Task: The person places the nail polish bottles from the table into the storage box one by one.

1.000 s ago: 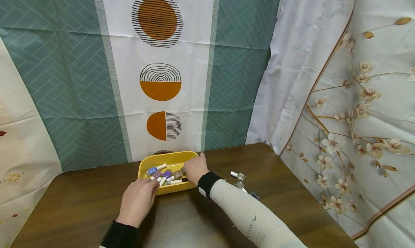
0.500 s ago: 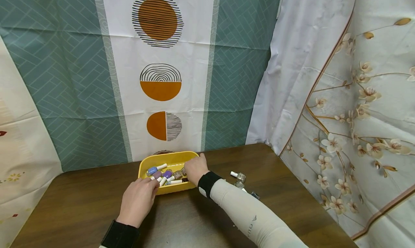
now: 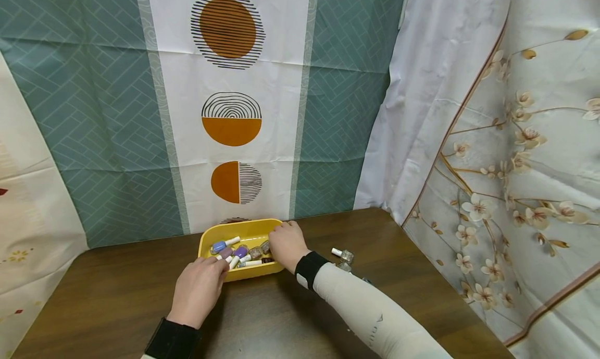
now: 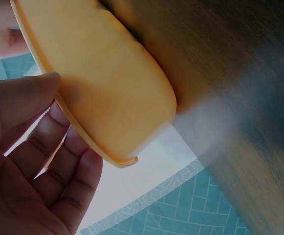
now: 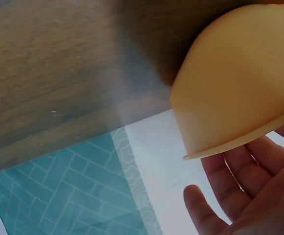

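Observation:
A yellow plastic bin stands on the table, holding several small nail polish bottles with pale caps. Among them are a blue bottle, a purple bottle and a glittery bottle. My left hand grips the bin's near left rim; in the left wrist view the thumb presses the outer wall while the fingers lie over the rim. At the right end, my right hand holds the rim, its fingers hooked over the edge and the little finger apart from it. Its thumb is mostly out of view.
To the right of the bin, a glittery bottle and a second bottle lie on the wooden table; my right forearm partly covers others there. A patterned cloth hangs right behind the bin. Flowered curtains hang on the right.
My right hand and wrist have shifted slightly right along the bin's end, and the forearm covers more of the loose bottles. The left hand keeps its hold; the bin stays about where it was.

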The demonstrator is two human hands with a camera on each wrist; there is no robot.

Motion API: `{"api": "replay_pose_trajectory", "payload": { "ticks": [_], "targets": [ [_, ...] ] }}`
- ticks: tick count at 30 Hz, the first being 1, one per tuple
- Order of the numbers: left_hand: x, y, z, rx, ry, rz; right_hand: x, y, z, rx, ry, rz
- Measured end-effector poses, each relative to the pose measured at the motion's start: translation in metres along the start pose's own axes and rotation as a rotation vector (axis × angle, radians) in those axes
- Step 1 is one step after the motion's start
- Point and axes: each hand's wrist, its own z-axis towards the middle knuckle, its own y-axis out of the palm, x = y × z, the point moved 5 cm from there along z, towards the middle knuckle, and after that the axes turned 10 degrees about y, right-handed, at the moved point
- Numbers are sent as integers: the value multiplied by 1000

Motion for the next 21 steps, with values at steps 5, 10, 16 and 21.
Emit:
{"api": "replay_pose_trajectory", "payload": {
  "ticks": [5,10,16,21],
  "targets": [
    [-1,1,0,0,1,1,8,-5,-8,66,-11,61],
    [-1,2,1,-15,-8,-4,16,-8,-16,86,-33,136],
    [-1,1,1,-12,-4,0,28,-13,-29,71,-52,171],
    [-1,0,1,-13,-5,-1,38,-16,-41,64,-64,183]
  ]
}}
